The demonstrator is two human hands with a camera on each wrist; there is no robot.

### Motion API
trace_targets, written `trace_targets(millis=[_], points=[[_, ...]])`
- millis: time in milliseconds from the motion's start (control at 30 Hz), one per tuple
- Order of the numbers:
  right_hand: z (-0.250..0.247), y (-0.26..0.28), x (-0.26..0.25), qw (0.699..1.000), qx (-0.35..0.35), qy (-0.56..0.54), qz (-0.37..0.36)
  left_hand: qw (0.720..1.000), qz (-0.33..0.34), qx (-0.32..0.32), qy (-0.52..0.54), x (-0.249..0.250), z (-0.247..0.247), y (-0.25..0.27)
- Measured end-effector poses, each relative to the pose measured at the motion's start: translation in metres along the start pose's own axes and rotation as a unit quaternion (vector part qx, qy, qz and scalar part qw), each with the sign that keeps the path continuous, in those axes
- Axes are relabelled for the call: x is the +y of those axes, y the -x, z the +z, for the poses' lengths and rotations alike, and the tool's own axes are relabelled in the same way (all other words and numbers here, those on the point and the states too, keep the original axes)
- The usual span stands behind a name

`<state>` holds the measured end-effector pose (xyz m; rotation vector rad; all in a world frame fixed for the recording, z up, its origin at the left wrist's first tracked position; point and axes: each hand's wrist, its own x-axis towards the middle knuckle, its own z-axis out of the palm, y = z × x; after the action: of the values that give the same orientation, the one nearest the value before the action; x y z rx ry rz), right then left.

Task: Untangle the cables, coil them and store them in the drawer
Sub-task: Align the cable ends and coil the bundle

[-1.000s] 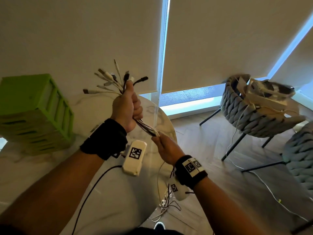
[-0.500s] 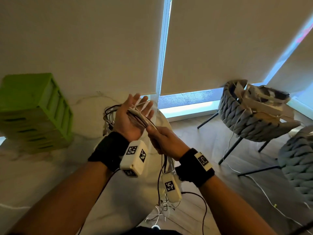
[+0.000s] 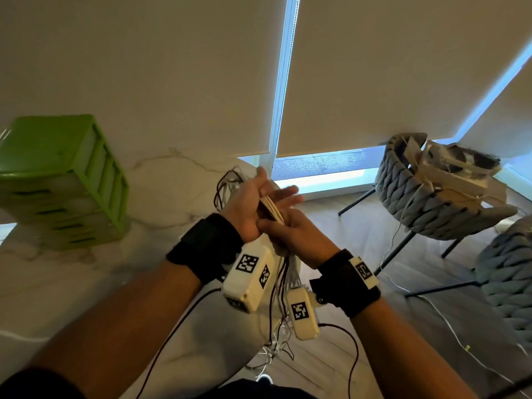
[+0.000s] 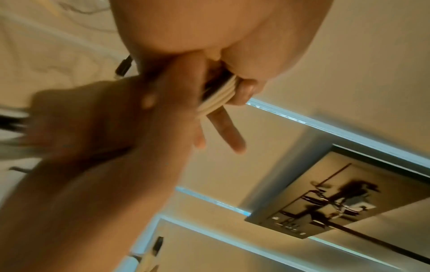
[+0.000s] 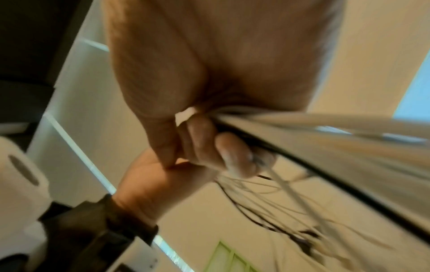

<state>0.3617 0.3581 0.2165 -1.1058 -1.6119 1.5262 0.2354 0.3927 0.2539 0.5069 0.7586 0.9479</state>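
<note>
A bundle of white and dark cables (image 3: 272, 210) lies across the palm of my left hand (image 3: 253, 203), whose fingers are stretched out straight above the table edge. More loops (image 3: 227, 185) show behind that hand. My right hand (image 3: 299, 237) grips the bundle just below the left palm, and the loose lengths (image 3: 283, 277) hang from it to the floor. In the left wrist view the white strands (image 4: 216, 95) run beside the thumb. In the right wrist view curled fingers (image 5: 197, 138) hold the blurred cables (image 5: 325, 132). The green drawer unit (image 3: 66, 180) stands at the table's left with its drawers closed.
The white marble table (image 3: 86, 283) lies under my left arm. Two grey woven chairs (image 3: 431, 197) (image 3: 509, 269) stand on the wooden floor to the right, the nearer one piled with items. A thin white cord (image 3: 431, 306) trails across the floor.
My left hand, which gripped the bundle in a fist with plugs sticking up, has turned palm-up and spread its fingers. My right hand has risen to the left palm with the cables.
</note>
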Motion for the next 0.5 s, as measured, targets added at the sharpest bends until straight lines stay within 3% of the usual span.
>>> trace_targets(millis=[100,233,367,500], points=[[-0.007,0.015,0.026,0.998,-0.01,0.041,0.039,0.996,0.046,-0.027,0.066,0.035,0.013,0.004],[-0.022,0.017,0.07,0.977,0.02,0.178,0.114,0.996,0.06,-0.072,-0.011,0.07,0.024,0.011],[-0.046,0.018,0.127,0.919,0.017,0.308,0.245,0.991,0.077,-0.107,-0.032,0.094,0.031,0.018],[-0.069,0.007,0.133,0.811,0.019,0.51,0.286,0.986,0.035,-0.137,-0.084,0.092,0.026,0.018]])
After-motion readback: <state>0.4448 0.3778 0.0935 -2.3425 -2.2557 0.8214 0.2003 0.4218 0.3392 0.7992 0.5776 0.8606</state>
